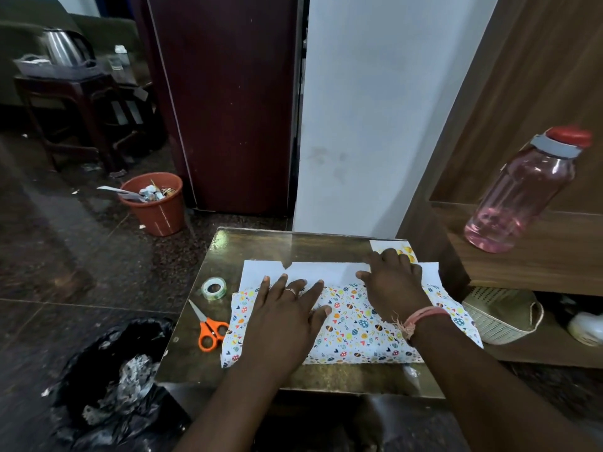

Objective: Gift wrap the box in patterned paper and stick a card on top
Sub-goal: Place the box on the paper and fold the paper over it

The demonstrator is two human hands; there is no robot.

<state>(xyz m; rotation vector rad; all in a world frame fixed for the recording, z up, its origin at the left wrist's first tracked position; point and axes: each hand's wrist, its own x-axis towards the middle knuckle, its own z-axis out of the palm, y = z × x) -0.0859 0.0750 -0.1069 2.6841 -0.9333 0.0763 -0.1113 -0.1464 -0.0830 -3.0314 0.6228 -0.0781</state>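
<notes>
Patterned paper (355,324) lying lengthwise across lower centre; left hand (287,314) and right hand (394,282) pressing flat-fingered on top, white far flap (326,272) just beyond fingertips.

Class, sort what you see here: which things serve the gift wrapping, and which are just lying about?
For the job: patterned paper, pressed flat by the left hand and right hand; tape; scissors; card.

Lying about: bottle, basket, orange bin, black bag, kettle.
</notes>
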